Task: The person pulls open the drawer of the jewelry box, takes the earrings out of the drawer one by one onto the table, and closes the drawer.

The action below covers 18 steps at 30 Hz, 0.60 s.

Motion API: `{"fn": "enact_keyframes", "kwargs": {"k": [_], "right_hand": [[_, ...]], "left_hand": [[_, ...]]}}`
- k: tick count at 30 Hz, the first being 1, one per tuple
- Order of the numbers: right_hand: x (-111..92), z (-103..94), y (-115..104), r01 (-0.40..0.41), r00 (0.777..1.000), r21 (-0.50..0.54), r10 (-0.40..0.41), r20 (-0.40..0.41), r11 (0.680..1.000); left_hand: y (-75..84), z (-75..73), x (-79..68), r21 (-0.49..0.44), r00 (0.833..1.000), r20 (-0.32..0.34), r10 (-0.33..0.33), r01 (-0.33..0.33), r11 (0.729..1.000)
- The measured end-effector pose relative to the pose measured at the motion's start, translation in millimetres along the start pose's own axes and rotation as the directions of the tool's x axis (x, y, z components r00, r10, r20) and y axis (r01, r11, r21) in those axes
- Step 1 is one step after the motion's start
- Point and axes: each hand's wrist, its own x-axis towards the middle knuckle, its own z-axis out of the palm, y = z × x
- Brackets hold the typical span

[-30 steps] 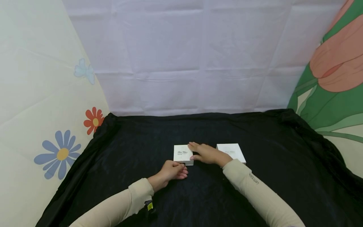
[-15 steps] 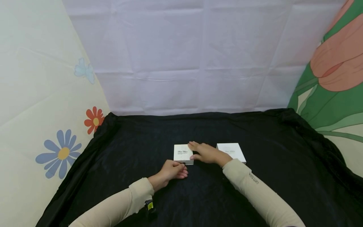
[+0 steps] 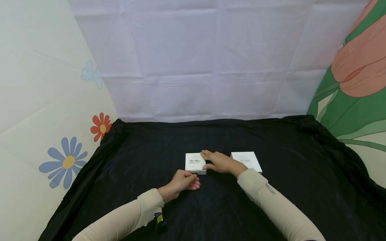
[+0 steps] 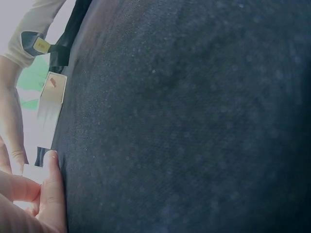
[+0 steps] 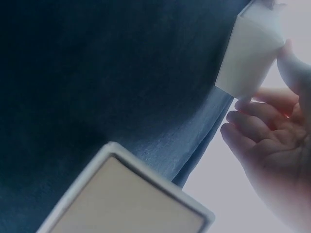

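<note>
A small white box (image 3: 194, 164) with dark printed lettering lies on the black cloth in the head view. At its front edge, the thumb and forefinger of my left hand (image 3: 182, 182) pinch a small black tab (image 3: 196, 173); the other fingers are loosely bent below. My right hand (image 3: 221, 163) holds the box's right side, thumb near the front corner and fingers over the far edge. In the right wrist view, the thumb of the right hand (image 5: 277, 131) meets the box's edge (image 5: 250, 53). In the left wrist view, the left hand (image 4: 39, 204) mostly covers the box.
A second white box (image 3: 248, 160) with faint lettering stands just right of the first, partly behind my right wrist. Black cloth (image 3: 135, 154) covers the table. A white sheet (image 3: 187, 60) hangs behind, between side walls with printed flowers.
</note>
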Motion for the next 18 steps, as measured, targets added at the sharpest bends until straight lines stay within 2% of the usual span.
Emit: {"fn": "enact_keyframes", "kwargs": {"k": [18], "right_hand": [[-0.6, 1.9, 0.9, -0.005, 1.0, 0.012, 0.005, -0.017, 1.0]], "left_hand": [[1.0, -0.3, -1.8, 0.005, 1.0, 0.01, -0.005, 0.005, 1.0]]}}
